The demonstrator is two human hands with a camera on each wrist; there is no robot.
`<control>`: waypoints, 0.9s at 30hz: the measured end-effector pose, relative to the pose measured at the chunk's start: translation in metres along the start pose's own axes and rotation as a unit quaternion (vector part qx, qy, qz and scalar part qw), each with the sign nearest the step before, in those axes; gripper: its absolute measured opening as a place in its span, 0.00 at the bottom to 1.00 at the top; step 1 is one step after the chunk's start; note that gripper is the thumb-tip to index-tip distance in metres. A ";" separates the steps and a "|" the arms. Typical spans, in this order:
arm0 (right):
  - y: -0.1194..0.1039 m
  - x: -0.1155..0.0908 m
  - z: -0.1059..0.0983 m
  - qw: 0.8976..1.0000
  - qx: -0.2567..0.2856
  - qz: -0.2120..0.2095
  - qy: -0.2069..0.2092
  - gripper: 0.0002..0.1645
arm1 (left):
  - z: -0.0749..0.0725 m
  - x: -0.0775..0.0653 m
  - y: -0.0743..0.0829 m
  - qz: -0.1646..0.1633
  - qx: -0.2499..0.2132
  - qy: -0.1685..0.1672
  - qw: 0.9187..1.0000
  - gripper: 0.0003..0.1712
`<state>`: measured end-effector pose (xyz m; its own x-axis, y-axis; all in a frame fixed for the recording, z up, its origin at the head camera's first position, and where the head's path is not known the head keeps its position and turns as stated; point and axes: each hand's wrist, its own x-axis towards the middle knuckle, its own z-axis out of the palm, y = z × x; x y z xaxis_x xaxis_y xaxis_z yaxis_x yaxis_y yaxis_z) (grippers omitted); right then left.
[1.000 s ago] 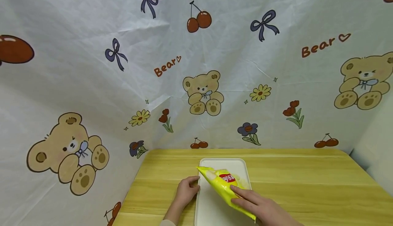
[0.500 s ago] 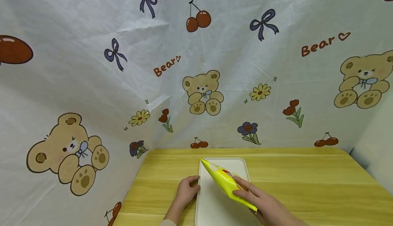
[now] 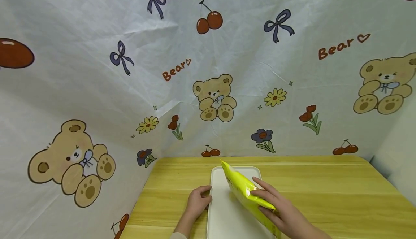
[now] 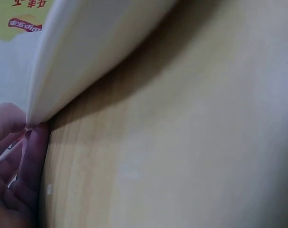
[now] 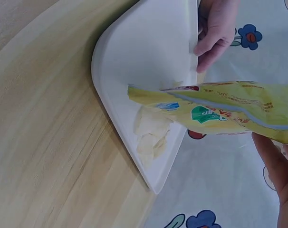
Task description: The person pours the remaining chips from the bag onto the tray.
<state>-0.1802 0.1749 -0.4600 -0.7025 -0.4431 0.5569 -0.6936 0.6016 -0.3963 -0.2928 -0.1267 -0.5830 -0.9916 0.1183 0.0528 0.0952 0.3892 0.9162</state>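
Observation:
A yellow chip bag (image 3: 238, 185) with a red logo is held by my right hand (image 3: 286, 210), its fingers along the bag's right side. The bag stands tilted over a white tray (image 3: 221, 210), with its narrow corner pointing to the far side. In the right wrist view, the bag's end overlaps several pale chips (image 5: 151, 128) lying on the tray. My left hand (image 3: 199, 201) pinches the tray's left rim. Its fingertips meet the tray edge in the left wrist view. From the head view, the bag hides the chips.
The tray lies on a wooden table (image 3: 325, 192). A white cloth (image 3: 247, 62) printed with bears, bows and flowers hangs behind the table and along its left side.
My right hand has turned the bag up on its side, so its red logo no longer shows in the head view. The bag's tip moved right and away; my left hand stayed put.

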 end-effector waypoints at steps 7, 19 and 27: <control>-0.001 0.002 -0.001 0.999 0.001 0.045 0.009 0.27 | 0.000 -0.001 0.000 -0.017 -0.011 -0.006 1.000 0.24; 0.005 0.005 -0.003 0.998 0.045 0.000 0.043 0.23 | 0.000 -0.001 0.000 -0.011 -0.013 -0.003 1.000 0.24; 0.003 0.006 -0.004 0.996 0.055 0.002 0.066 0.23 | 0.000 -0.001 -0.001 -0.007 -0.017 -0.006 1.000 0.24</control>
<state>-0.1857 0.1768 -0.4555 -0.6831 -0.3458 0.6432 -0.7095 0.5228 -0.4724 -0.2924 -0.1273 -0.5838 -0.9917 0.1235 0.0354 0.0780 0.3597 0.9298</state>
